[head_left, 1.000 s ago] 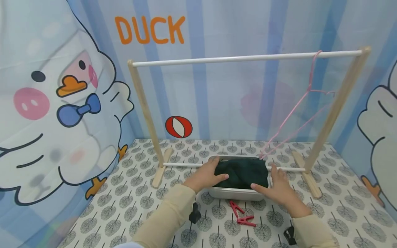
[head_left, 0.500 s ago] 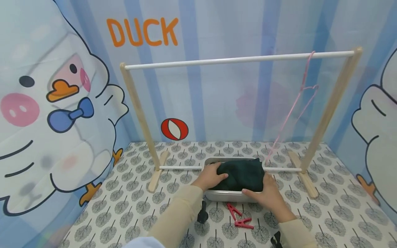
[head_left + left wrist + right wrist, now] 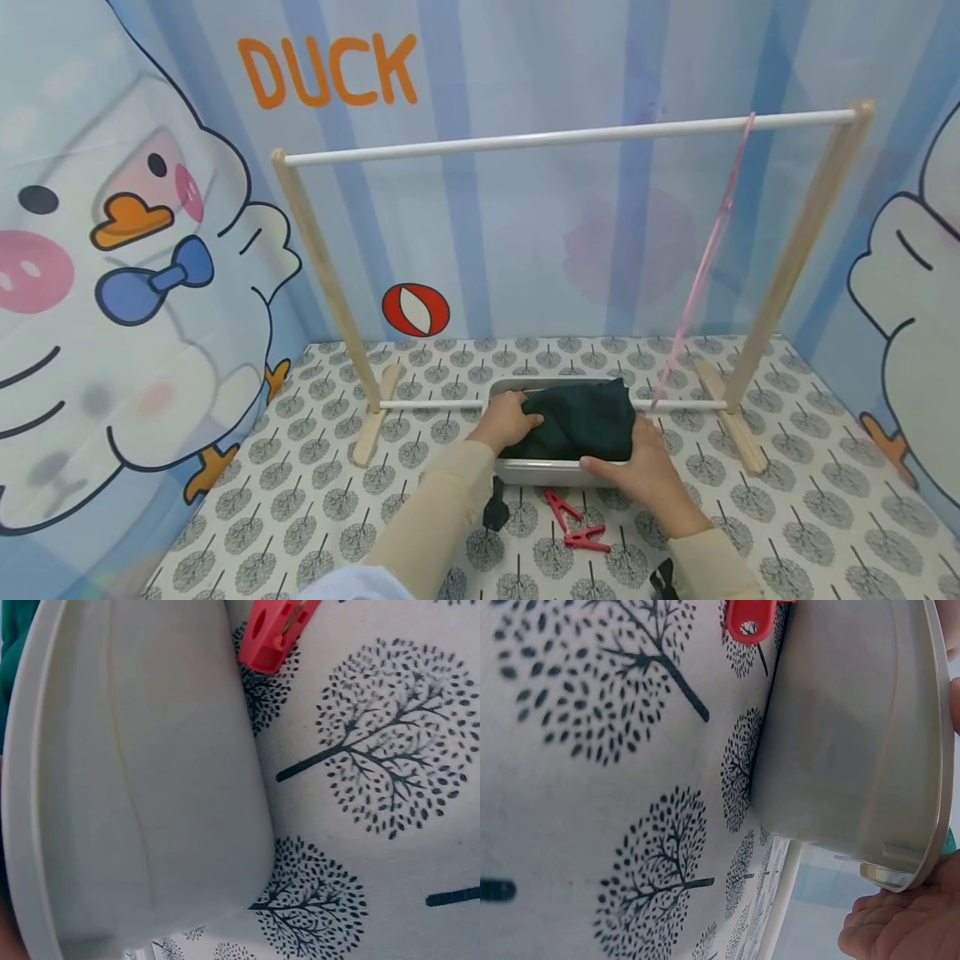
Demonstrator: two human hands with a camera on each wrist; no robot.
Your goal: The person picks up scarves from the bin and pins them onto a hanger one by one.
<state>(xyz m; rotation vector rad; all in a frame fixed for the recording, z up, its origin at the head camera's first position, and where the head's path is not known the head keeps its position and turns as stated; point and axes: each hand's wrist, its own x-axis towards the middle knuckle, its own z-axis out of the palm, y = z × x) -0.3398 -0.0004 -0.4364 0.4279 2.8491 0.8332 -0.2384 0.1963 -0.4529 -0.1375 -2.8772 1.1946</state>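
Note:
A folded dark green cloth [image 3: 577, 421] fills a white plastic tub [image 3: 566, 473], which stands among the lower parts of a small rack. At the tub's left end my left hand [image 3: 506, 417] holds the cloth, its thumb on top and the fingertips out of sight. My right hand [image 3: 641, 471] grips the tub's right end, thumb over the front rim. In the right wrist view its fingers [image 3: 907, 919] curl beneath the end lip. The left wrist view mostly shows the tub's outer wall [image 3: 165, 765].
A wood-and-white rack [image 3: 570, 136] frames the tub. From its top bar, on the right, hangs a pink hanger [image 3: 701, 271], its lower end near my right hand. Several red clothespins [image 3: 577, 525] lie in front of the tub on the tree-print tablecloth [image 3: 300, 517].
My right hand has moved inward, from spread beside the tub to gripping its end. The pink hanger has swung from broadside to edge-on. The head view has shifted slightly.

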